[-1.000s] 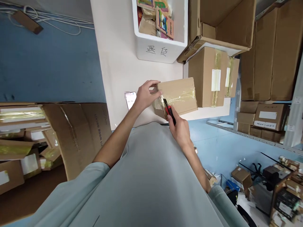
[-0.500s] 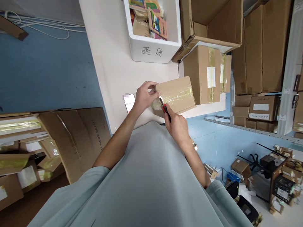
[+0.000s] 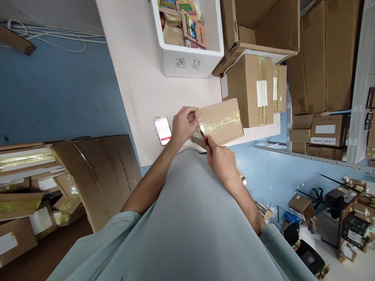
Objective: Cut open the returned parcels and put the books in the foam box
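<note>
A small cardboard box (image 3: pixel 221 117), with clear yellowish tape along its top, lies at the near edge of the white table, tilted a little. My left hand (image 3: pixel 185 124) grips the box's left end, thumb on top and fingers curled at the far corner. In my right hand (image 3: pixel 222 158) is a red and black utility knife (image 3: pixel 206 141), its handle wrapped by the fingers. The knife's tip meets the taped left end of the box, close to my left thumb. A phone (image 3: pixel 163 130) with a lit screen lies left of my left hand.
Beyond the box stands a white foam box (image 3: pixel 189 62) holding several booklets. Taped cartons (image 3: pixel 252 91) and a large open carton (image 3: pixel 263 23) stand at the right. A table edge runs along the left, above a big flattened-looking carton (image 3: pixel 102 175). Shelving with boxes is farther right.
The knife and my right hand have shifted slightly down and right, and the blade sits lower at the box's end. The view has moved a little; my left hand keeps its hold.
</note>
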{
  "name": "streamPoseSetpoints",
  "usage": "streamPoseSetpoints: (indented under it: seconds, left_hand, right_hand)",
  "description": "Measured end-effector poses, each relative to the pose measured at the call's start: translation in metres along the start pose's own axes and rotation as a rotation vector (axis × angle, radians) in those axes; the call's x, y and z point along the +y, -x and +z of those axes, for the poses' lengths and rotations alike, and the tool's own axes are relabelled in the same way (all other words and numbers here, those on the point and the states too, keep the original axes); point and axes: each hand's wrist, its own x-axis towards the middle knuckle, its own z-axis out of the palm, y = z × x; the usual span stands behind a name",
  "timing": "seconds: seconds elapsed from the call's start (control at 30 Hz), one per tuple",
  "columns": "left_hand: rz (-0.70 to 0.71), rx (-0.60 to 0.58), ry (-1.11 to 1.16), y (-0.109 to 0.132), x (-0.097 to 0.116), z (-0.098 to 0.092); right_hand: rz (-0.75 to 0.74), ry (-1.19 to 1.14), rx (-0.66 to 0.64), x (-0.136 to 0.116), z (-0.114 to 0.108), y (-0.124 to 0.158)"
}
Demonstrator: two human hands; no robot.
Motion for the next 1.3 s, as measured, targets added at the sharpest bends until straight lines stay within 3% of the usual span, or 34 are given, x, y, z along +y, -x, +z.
streamPoseSetpoints:
  seconds: [0.13,0.27,0.37,0.5,0.6,0.67,0.73,0.93,1.1,1.2,1.3]
  left_hand:
    - [-0.005,0.043,0.000,-0.007,-0.004,0.002]
    - [0.003,0.046,0.032,-0.016,-0.001,0.008]
    - [0.017,0.015,0.040,-0.012,-0.005,0.003]
    - [-0.081,0.167,-0.164,0.015,-0.044,-0.027]
    - [-0.326,0.294,-0.438,0.049,-0.089,-0.045]
    - [-0.504,0.278,-0.542,0.070,-0.114,-0.044]
    - [-0.583,0.255,-0.598,0.085,-0.131,-0.036]
    - [-0.624,0.241,-0.687,0.096,-0.148,-0.017]
    - [-0.613,0.240,-0.667,0.080,-0.152,-0.027]
    - [-0.585,0.272,-0.655,0.043,-0.153,-0.041]
    - [-0.529,0.295,-0.646,-0.008,-0.154,-0.060]
  right_hand:
    - [0.003,0.027,-0.008,-0.004,0.006,-0.004]
    - [0.052,0.068,-0.059,0.004,0.018,0.011]
    - [0.057,0.043,-0.005,0.010,0.020,0.025]
    - [0.026,-0.071,0.176,0.018,0.012,0.045]
    - [0.024,-0.165,0.303,0.025,0.011,0.053]
    - [0.042,-0.200,0.329,0.028,0.014,0.053]
    - [0.050,-0.227,0.328,0.029,0.018,0.051]
    - [0.080,-0.311,0.340,0.028,0.019,0.049]
    - [0.130,-0.396,0.354,0.032,0.014,0.047]
    - [0.154,-0.425,0.363,0.033,0.011,0.046]
    - [0.168,-0.454,0.371,0.033,0.009,0.043]
